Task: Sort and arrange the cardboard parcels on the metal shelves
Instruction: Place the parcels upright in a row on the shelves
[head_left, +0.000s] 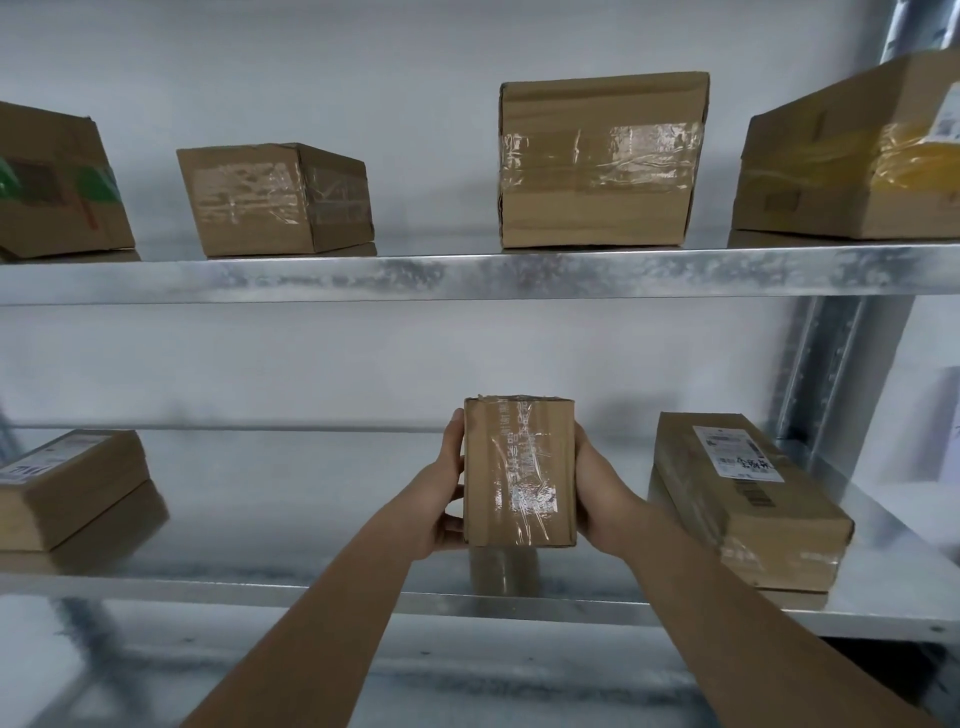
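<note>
Over the lower shelf (311, 587), a taped parcel (519, 470) sits clamped between left hand (445, 486) and right hand (597, 486). Placement appears underway; setting it down squarely, left of the labelled parcel (743, 499) beside the grip, likely comes next.

Glossy-taped cardboard parcel (519, 473), mottled metal shelf (467, 273)

Both bare forearms reach up and forward, converging toward the middle. The left hand (445, 493) and right hand (597, 499) face each other palm-in, fingers curled, clamping a small parcel (519, 473) between them.
</note>
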